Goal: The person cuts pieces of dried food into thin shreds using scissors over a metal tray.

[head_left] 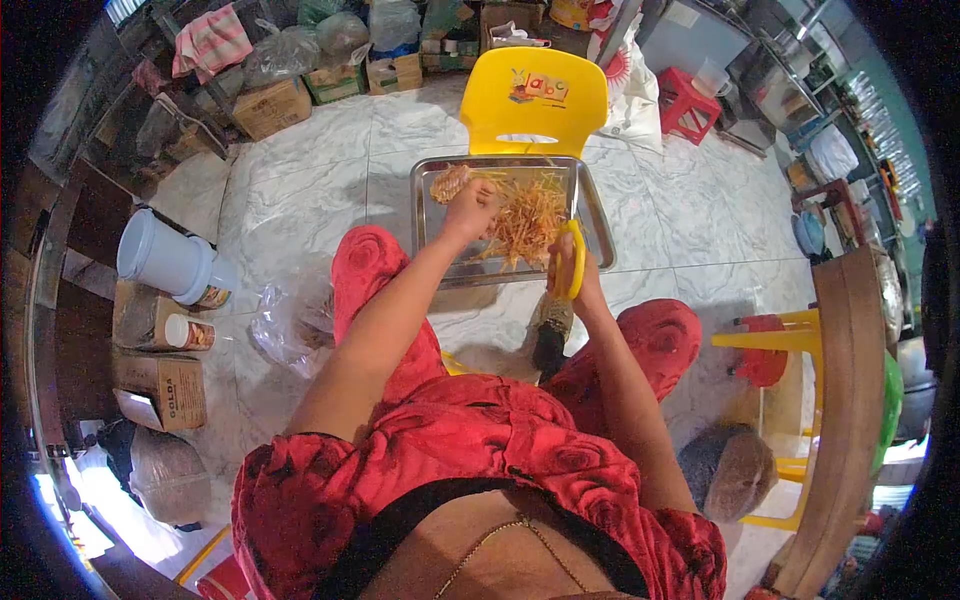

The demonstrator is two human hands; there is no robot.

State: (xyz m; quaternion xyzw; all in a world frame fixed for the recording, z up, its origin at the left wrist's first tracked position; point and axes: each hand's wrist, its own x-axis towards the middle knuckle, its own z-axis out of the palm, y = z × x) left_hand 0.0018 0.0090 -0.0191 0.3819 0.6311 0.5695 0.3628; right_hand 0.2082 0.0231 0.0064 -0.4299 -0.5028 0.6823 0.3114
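A rectangular metal tray holds a loose pile of thin yellow-orange dried strips. Over its left half is my left hand, fingers curled closed at the pile's edge; what they pinch is hidden. Just beyond that hand, a brownish bundle lies in the tray's far left corner. My right hand grips yellow-handled scissors at the tray's right side, blades pointing away from me. Whether the blades are apart is too small to tell. Below this hand sits a dark and brown patterned thing.
Behind the tray stands a yellow child's chair. White buckets and a cardboard box are at left, near a clear plastic bag. A yellow stool and a filled sack stand at right. Further back is a red stool.
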